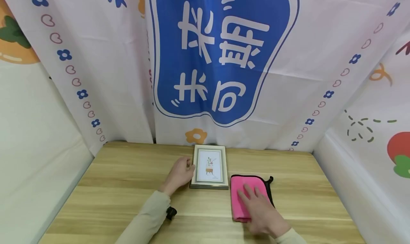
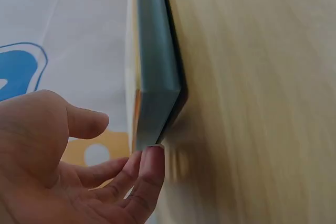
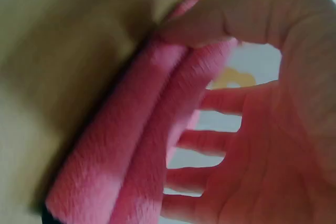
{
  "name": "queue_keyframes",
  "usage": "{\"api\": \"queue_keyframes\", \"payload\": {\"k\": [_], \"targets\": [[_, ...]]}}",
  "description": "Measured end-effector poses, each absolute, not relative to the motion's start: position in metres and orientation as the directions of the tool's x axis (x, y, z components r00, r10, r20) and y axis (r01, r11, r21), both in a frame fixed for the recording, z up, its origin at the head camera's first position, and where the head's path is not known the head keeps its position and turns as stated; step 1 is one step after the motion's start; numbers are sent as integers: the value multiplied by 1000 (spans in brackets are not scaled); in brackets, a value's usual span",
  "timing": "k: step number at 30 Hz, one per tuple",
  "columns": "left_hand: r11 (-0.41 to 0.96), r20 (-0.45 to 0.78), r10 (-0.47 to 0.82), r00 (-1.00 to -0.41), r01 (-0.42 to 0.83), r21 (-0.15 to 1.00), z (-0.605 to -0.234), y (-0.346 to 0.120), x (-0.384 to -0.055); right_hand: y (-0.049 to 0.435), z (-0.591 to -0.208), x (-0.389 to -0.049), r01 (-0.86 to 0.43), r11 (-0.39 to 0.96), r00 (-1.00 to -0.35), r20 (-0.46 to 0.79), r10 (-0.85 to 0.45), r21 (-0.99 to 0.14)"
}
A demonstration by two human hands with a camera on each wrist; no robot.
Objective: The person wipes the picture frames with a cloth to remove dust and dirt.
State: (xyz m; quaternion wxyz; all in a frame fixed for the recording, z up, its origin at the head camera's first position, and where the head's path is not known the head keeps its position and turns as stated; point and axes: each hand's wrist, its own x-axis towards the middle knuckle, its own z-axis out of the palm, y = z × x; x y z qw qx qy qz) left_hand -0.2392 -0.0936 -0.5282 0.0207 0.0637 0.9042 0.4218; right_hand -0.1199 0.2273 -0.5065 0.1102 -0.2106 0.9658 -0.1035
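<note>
In the head view a picture frame (image 1: 209, 165) with a pale border and a plant print lies on the table. My left hand (image 1: 180, 174) is at its left edge, fingers loosely bent. The left wrist view shows the fingertips (image 2: 152, 161) at the frame's corner (image 2: 157, 103), with the thumb held apart from it. A folded pink cloth (image 1: 238, 194) with black trim lies right of the frame. My right hand (image 1: 261, 212) rests on it, fingers spread straight over the top. In the right wrist view the thumb (image 3: 210, 22) lies along the cloth's folded edge (image 3: 142, 124).
The wooden table (image 1: 128, 180) ends at a white printed curtain (image 1: 288, 105) behind the frame. More white cloth hangs at the left (image 1: 35, 130) and right sides. A black band (image 1: 171, 212) is at the left wrist.
</note>
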Motion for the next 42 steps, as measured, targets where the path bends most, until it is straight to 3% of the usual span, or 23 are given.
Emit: {"api": "queue_keyframes", "payload": {"k": [11, 17, 26, 29, 37, 42], "targets": [[709, -23, 37, -999, 10, 705, -538, -80, -254, 214, -521, -123, -453, 891, -891, -19, -454, -25], [749, -37, -9, -999, -31, 662, -537, -70, -254, 223, -516, -126, -378, 919, -920, -66, -386, -116], [805, -32, -76, -997, -81, 587, -532, -65, -253, 225, -532, -137, -451, 892, -878, 176, -446, 10], [818, -25, -82, -996, -82, 569, -532, -64, -254, 229, -534, -144, -427, 903, -894, 172, -414, -48], [805, -21, -69, -997, -68, 589, -530, -64, -254, 239, -526, -149, -313, 874, -947, 57, -315, -371], [812, -31, -75, -997, -79, 578, -529, -65, -254, 245, -515, -160, -259, 788, -957, 41, -286, -559]]}}
